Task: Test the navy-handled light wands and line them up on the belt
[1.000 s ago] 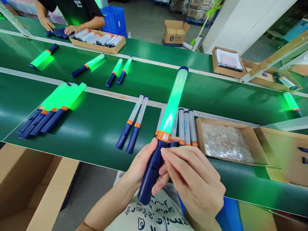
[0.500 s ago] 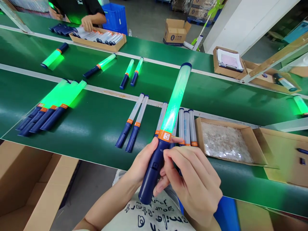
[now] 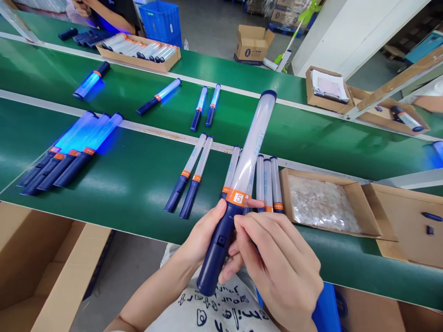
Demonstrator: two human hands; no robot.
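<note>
A light stick (image 3: 254, 143) with a dark blue handle, an orange band and a white "5" label stands tilted before me, its clear tube unlit. My left hand (image 3: 204, 233) is wrapped around the handle from the left and behind. At the handle's right side, my right hand (image 3: 282, 263) has thumb and fingertips pinched together; whatever they hold is hidden. Beyond lie two unlit light sticks (image 3: 188, 177), with several more unlit sticks (image 3: 269, 182) partly behind the held one. To the left, a group of light sticks (image 3: 74, 152) glows blue.
Several blue-glowing sticks (image 3: 199, 108) lie on the green belt (image 3: 304, 124). A carton tray (image 3: 375, 226) of small clear plastic pieces is at right. Across the belt, a co-worker (image 3: 114, 14) is beside a tray of sticks (image 3: 162, 67). An open carton (image 3: 74, 272) stands at lower left.
The held stick has gone from glowing green to unlit. The other lit sticks turned from green to blue. Sticks on the belt shifted right. The co-worker's hand left the tray.
</note>
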